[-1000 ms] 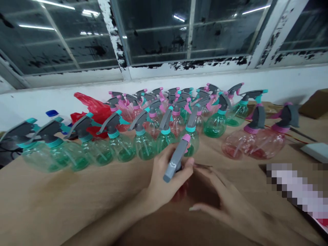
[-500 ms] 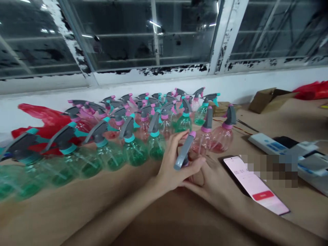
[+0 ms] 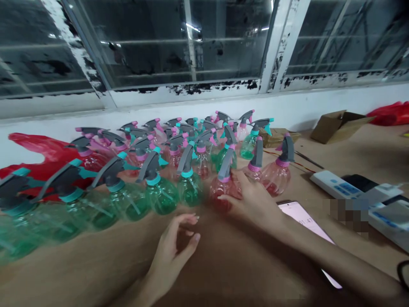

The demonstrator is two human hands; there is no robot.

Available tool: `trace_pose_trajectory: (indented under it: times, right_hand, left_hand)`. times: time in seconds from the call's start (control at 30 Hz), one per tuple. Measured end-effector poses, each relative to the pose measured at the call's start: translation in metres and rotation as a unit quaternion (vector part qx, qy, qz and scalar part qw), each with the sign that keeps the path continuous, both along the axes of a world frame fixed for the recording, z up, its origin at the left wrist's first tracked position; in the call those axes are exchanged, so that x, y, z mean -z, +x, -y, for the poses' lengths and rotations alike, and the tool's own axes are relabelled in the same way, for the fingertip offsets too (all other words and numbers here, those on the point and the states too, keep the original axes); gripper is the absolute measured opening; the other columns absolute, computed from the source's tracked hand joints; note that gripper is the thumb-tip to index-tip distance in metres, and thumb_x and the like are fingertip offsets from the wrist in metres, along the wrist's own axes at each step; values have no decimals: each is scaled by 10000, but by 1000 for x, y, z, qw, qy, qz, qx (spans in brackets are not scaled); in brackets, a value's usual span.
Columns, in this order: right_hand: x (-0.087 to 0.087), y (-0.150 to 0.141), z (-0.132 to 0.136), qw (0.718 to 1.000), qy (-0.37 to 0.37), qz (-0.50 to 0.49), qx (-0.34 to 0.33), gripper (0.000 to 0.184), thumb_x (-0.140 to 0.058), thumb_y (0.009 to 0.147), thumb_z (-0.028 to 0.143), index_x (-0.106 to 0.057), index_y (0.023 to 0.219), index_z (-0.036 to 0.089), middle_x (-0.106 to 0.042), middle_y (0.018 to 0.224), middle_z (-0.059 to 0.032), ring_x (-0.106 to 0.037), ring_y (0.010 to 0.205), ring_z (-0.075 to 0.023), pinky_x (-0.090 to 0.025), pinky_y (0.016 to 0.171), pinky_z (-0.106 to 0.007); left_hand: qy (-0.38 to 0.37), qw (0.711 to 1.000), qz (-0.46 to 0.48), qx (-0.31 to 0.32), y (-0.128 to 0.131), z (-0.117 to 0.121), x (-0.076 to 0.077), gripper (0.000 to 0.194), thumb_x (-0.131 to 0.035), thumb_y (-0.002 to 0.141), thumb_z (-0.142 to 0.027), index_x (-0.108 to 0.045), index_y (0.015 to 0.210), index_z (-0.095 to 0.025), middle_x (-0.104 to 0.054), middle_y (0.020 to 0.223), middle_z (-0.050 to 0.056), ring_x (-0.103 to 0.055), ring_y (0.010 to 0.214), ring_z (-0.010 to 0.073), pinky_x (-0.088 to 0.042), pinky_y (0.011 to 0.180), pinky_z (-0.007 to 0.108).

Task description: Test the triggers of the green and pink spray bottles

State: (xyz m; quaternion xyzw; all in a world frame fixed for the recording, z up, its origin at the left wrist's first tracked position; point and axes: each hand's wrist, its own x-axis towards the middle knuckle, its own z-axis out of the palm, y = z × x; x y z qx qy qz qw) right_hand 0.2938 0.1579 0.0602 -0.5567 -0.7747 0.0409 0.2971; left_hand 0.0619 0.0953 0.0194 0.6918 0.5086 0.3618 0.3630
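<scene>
Your right hand [image 3: 254,200] grips a pink-tinted spray bottle [image 3: 222,194] at the front of the cluster, centre frame; your left hand [image 3: 171,251] is open, empty. Pulling sideways could topple the adjoining green spray bottles [image 3: 190,189].

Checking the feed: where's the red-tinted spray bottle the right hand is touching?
In the head view, the red-tinted spray bottle stands at the front of the cluster, under the right hand, between a green-tinted bottle on its left and another red-tinted bottle on its right.
</scene>
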Motion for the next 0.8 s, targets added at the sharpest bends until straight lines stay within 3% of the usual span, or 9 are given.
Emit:
trace_pose_trajectory:
  times: [0.27,0.6,0.8]
  right_hand:
    - [-7,-11,-23,1000,4,-8,4,520,-550,813,320,-371,1265,135,-654,945,-135,-637,783,-297,-477,611,-389]
    - [-7,-17,-34,1000,10,-14,4,505,-565,802,347,-406,1226,124,-661,917,-143,-643,754,-306,-479,582,-394]
    - [-5,-14,-26,999,42,-33,-6,614,-586,793,382,-362,1295,108,-575,1157,-200,-567,1041,-334,-487,787,-456]
  left_hand:
    - [-21,999,-36,19,9,-3,-1,145,-450,900,-315,-456,1039,-277,-570,1005,-2,-568,913,176,-443,735,310]
    - [-24,998,-35,38,19,-5,-8,112,-457,902,-269,-497,1006,-264,-610,931,-17,-580,809,134,-434,727,267]
    - [-20,999,-28,33,17,-6,-7,119,-460,900,-273,-490,1014,-267,-608,939,-12,-583,852,143,-431,740,269]
